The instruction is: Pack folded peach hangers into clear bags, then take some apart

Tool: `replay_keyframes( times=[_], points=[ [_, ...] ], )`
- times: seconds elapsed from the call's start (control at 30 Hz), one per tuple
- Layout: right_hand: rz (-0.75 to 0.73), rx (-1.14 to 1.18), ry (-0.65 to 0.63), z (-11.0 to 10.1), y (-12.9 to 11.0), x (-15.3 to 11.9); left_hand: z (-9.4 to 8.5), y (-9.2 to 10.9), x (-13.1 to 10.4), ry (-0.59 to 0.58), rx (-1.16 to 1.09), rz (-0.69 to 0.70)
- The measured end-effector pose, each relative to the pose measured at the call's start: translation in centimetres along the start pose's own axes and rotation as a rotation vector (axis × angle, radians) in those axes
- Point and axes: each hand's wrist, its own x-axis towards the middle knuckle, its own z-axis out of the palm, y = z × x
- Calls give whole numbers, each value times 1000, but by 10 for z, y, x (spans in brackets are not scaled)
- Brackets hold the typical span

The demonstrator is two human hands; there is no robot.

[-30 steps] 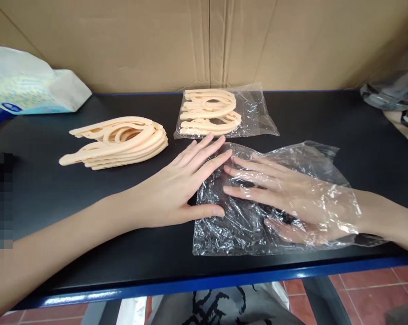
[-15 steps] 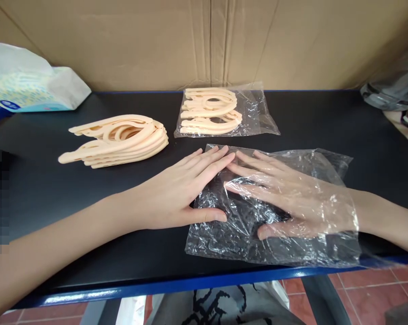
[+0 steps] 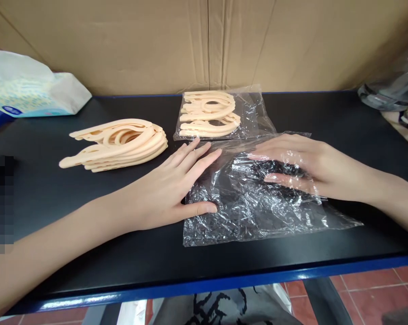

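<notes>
1. Stretching across the room is the black worktop (image 3: 122, 262), trimmed with blue along its front edge.
2. Behind it stands a wall of brown cardboard (image 3: 122, 49), a vertical seam near the middle.
3. The loose clear bag (image 3: 231, 221) lies crinkled on the worktop, between the person's hands and partly under the left.
4. At the far left corner sits a tissue pack (image 3: 34, 97), pale with a blue mark.
5. Peach hanger-like pieces lie in a stack (image 3: 136, 155) beyond the left forearm, their curved ends facing right.
6. A second bag (image 3: 251, 110) rests near the cardboard, more such pieces (image 3: 210, 114) gathered in its left part.
7. The left hand (image 3: 171, 192) lies flat, fingers fanned, fingertips and thumb on the loose bag's left side.
8. The right hand (image 3: 312, 164) has its fingers under the film, thumb parted from them, unclenched.
</notes>
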Motion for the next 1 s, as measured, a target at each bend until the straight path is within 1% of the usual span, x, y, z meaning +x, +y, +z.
replay_keyframes(
  times=[0.1,0.2,0.3,0.4,0.53,0.7,0.77,0.8,0.9,0.97,1.0],
  points=[
    [4,17,18,-1,3,0,1,-1,0,19,14,19],
    [27,30,-10,-1,5,1,1,-2,0,32,38,22],
    [40,62,-14,-1,5,0,0,-3,1,15,56,9],
    [88,53,5,-1,4,-1,0,-3,1,6,71,10],
    [150,34,67,-1,3,-2,1,-3,1,12,82,12],
    [271,20,73,-3,-3,1,-1,-2,1,17,89,9],
    [321,31,138,-5,-5,2,-1,-1,1,20,88,13],
    [349,45,192,-5,-5,2,-1,-1,1,21,88,13],
    [451,88,420,-7,1,2,1,-2,1,34,86,13],
    [503,57,570,-9,11,1,1,-3,1,35,90,13],
    [515,9,608,-10,17,0,2,-3,1,33,92,14]
  ],
)
